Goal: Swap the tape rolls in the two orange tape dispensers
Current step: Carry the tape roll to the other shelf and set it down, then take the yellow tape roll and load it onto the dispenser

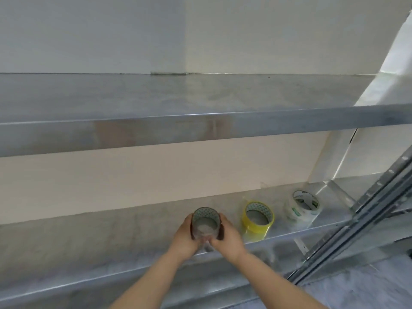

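Observation:
A dark brown tape roll (205,221) stands on the lower metal shelf (111,246), its hollow core facing me. My left hand (185,238) grips its left side and my right hand (227,238) grips its right side; both thumbs meet at the front of the roll. To its right a yellow tape roll (256,216) rests on the same shelf. Farther right lies a white tape roll (304,207). No orange tape dispenser is in view.
An upper metal shelf (178,128) runs across the view above the rolls. A perforated metal upright (365,221) slants along the right side. A pale wall stands behind both shelves.

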A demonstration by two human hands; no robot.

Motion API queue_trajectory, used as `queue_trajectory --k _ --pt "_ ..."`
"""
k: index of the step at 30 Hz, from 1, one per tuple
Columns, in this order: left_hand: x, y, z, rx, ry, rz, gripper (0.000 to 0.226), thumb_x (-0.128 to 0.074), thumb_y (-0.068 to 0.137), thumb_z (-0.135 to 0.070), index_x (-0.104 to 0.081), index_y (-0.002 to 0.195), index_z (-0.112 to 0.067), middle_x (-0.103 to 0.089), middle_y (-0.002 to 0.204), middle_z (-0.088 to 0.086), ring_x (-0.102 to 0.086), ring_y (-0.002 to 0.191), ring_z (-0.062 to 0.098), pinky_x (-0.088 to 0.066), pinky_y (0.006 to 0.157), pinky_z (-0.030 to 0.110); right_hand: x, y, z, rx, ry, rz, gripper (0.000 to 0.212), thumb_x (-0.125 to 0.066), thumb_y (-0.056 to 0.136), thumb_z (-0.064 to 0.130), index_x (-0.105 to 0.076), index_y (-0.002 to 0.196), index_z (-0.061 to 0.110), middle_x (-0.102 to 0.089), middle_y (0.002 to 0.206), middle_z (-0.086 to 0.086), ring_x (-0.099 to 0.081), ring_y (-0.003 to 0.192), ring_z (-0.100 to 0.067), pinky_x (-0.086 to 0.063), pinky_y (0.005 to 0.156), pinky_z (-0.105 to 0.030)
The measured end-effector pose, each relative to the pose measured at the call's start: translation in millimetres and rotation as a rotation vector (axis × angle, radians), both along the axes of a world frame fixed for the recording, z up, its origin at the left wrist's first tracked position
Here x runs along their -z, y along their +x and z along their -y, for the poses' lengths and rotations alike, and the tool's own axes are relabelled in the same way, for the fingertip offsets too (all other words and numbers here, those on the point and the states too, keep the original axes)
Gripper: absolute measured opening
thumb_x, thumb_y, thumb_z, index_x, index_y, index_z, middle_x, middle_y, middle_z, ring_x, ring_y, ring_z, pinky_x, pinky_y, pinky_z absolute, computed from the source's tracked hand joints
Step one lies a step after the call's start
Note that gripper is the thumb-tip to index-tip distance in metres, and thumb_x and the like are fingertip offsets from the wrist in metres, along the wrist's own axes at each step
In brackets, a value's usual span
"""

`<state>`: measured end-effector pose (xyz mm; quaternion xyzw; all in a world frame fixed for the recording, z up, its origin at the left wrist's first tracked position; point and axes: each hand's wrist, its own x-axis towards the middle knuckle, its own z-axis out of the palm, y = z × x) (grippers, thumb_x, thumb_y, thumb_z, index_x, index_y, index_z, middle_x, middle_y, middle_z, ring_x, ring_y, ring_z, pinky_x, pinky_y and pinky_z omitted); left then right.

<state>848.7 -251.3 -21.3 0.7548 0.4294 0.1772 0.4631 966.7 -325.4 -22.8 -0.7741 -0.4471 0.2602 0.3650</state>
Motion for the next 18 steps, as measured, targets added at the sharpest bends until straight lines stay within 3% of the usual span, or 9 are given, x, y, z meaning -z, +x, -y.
queue_trajectory --k 3,5,9,11,13,16,18 --pt "7 3 1 -0.034 0.040 -0.014 0.054 -0.071 0.068 -0.015 -0.049 0.116 -0.027 -0.058 0.112 -0.008 -0.058 0.104 0.012 -0.041 0.075 0.006 4 1 -1 -0.001 -0.034 -0.028 0.080 -0.070 0.076 0.021 -0.029 0.143 0.008 -0.050 0.139 -0.008 -0.049 0.127 -0.021 -0.035 0.096 -0.016" --pt "9 4 3 -0.057 0.044 0.011 0.052 -0.068 0.067 -0.011 -0.049 0.111 -0.030 -0.057 0.107 -0.009 -0.057 0.102 0.013 -0.039 0.071 0.001 6 1 0 0.000 -0.043 -0.048 0.085 -0.069 0.078 0.019 -0.020 0.146 0.008 -0.044 0.143 -0.010 -0.044 0.131 -0.022 -0.033 0.101 -0.019" --pt "9 11 7 -0.115 0.046 0.000 0.050 -0.066 0.068 -0.019 -0.049 0.114 -0.026 -0.061 0.109 -0.004 -0.060 0.099 0.012 -0.042 0.077 0.019 6 2 0 -0.029 -0.074 -0.051 0.090 -0.066 0.080 0.017 -0.009 0.148 0.008 -0.038 0.147 -0.010 -0.041 0.133 -0.023 -0.032 0.104 -0.022" --pt "8 13 8 -0.116 0.017 -0.068 0.072 -0.070 0.068 -0.025 -0.036 0.131 -0.022 -0.058 0.112 -0.004 -0.061 0.108 0.021 -0.045 0.078 0.022 3 4 0 -0.051 -0.077 -0.061 0.093 -0.067 0.079 0.015 -0.005 0.149 0.008 -0.032 0.150 -0.010 -0.037 0.136 -0.022 -0.032 0.108 -0.025" --pt "8 14 11 -0.126 -0.007 -0.126 0.111 -0.075 0.065 -0.032 -0.002 0.147 -0.013 -0.050 0.135 0.002 -0.051 0.124 0.025 -0.043 0.092 0.025 -2 10 2 -0.069 -0.063 -0.046 0.095 -0.066 0.078 0.014 -0.001 0.148 0.008 -0.023 0.155 -0.009 -0.028 0.141 -0.022 -0.029 0.113 -0.031" --pt "-1 16 16 -0.103 0.183 -0.166 0.116 -0.074 0.065 -0.040 0.002 0.148 -0.012 -0.020 0.157 0.005 -0.024 0.142 0.024 -0.018 0.119 0.038 -15 34 17 -0.083 0.022 0.147 0.094 -0.065 0.079 0.021 -0.003 0.148 0.010 -0.015 0.157 -0.009 -0.020 0.144 -0.021 -0.024 0.116 -0.033" --pt "-10 19 16 -0.035 0.314 -0.138 0.108 -0.070 0.069 -0.042 -0.002 0.149 -0.017 -0.011 0.159 0.000 -0.013 0.146 0.017 -0.004 0.120 0.034 -19 58 25 -0.069 0.055 0.371 0.097 -0.066 0.075 0.032 -0.005 0.149 0.013 -0.012 0.158 -0.007 -0.013 0.146 -0.021 -0.017 0.118 -0.031"
